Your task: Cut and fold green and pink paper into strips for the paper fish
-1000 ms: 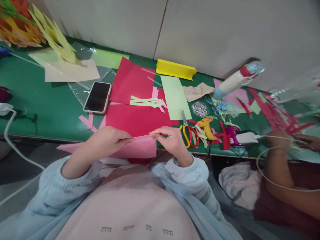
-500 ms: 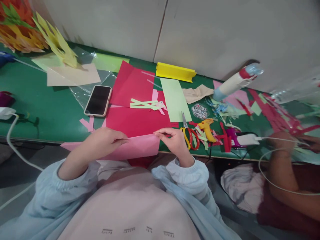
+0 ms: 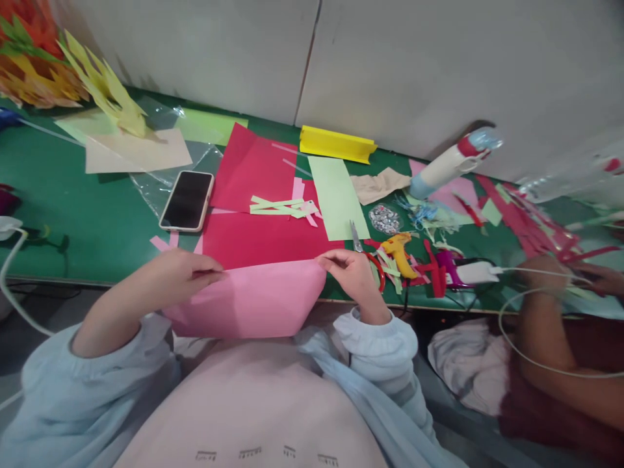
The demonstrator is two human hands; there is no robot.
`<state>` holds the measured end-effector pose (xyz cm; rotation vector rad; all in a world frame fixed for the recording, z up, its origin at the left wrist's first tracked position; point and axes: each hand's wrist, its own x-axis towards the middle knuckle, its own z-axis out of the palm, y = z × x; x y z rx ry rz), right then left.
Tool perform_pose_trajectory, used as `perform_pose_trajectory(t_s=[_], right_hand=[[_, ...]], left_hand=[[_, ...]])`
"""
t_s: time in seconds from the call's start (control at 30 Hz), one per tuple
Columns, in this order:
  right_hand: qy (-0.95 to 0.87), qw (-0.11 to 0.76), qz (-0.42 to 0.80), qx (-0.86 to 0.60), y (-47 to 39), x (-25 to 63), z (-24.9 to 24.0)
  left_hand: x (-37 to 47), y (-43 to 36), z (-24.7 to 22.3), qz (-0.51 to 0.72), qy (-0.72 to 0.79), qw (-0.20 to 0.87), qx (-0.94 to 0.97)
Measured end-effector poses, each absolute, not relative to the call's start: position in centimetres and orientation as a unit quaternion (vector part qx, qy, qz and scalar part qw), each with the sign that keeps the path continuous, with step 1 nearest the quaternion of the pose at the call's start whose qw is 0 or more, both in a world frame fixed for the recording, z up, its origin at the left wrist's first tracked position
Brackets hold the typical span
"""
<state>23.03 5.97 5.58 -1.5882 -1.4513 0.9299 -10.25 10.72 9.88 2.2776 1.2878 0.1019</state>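
A pink paper sheet point(image 3: 251, 302) hangs over the near edge of the green table point(image 3: 92, 214), in front of my chest. My left hand point(image 3: 182, 273) pinches its top left edge. My right hand point(image 3: 351, 273) pinches its top right corner. Both hands hold the sheet stretched between them. Just beyond it lie red paper sheets point(image 3: 263, 237) with pale green strips point(image 3: 280, 206) on top. Red-handled scissors point(image 3: 370, 260) lie right beside my right hand.
A phone point(image 3: 186, 200) lies left of the red sheets. A light green sheet point(image 3: 336, 195), a yellow folded card point(image 3: 336, 143), a yellow glue gun point(image 3: 400, 250), a white bottle point(image 3: 446, 166) and paper scraps lie to the right. Another person's arm point(image 3: 550, 325) is at the far right.
My hands have moved apart and the pink sheet has opened out, now hanging wider and lower over the table edge. The view shifted slightly.
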Motion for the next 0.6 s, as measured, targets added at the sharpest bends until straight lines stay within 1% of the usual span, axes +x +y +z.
perform_pose_trajectory(t_s=[0.1, 0.23, 0.33, 0.47, 0.6], right_hand=[[-0.566, 0.386, 0.367, -0.630, 6.0, 24.1, 5.5], [-0.553, 0.380, 0.355, -0.650, 6.0, 25.7, 5.8], [-0.535, 0.385, 0.352, -0.665, 6.0, 26.7, 6.3], [-0.510, 0.398, 0.373, -0.665, 6.2, 27.8, 6.6], [-0.528, 0.378, 0.380, -0.659, 6.6, 28.0, 6.2]], left_hand=[[-10.8, 11.2, 10.6, -0.010, 0.484, 0.302, 0.821], [-11.9, 11.7, 10.9, -0.010, 0.527, 0.279, 0.802], [-12.8, 11.9, 10.8, 0.030, 0.559, 0.275, 0.782], [-13.1, 11.7, 11.3, 0.111, 0.601, 0.302, 0.732], [-12.8, 11.7, 11.8, 0.162, 0.602, 0.318, 0.714]])
